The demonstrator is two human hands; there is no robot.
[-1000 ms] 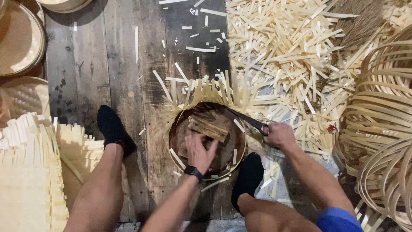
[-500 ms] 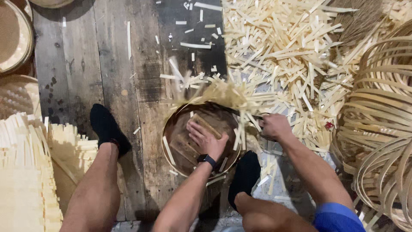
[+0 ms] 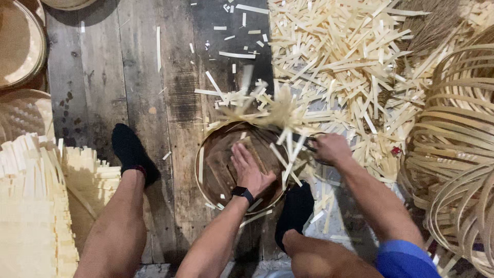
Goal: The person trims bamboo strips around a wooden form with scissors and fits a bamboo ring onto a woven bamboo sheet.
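A round bamboo frame [image 3: 202, 172] lies on the plank floor between my feet, with flat slats laid across its inside. My left hand [image 3: 249, 167], a black watch on its wrist, presses palm-down on those slats. My right hand [image 3: 332, 149] is closed on a dark tool [image 3: 311, 144] at the frame's right rim. The tool's working end is hidden behind pale strip ends [image 3: 272, 110] that stick out over the far rim and look blurred.
A large pile of bamboo offcuts [image 3: 350, 56] covers the floor ahead and to the right. Coiled bamboo hoops [image 3: 458, 139] stand at the right. Stacked strips [image 3: 31, 206] and round woven trays [image 3: 15, 41] are at the left. My black-socked feet [image 3: 134, 152] [image 3: 296, 208] flank the frame.
The dark blade that lay across the far rim is now hidden by strip ends, which have become blurred. My left hand has slid slightly forward on the slats.
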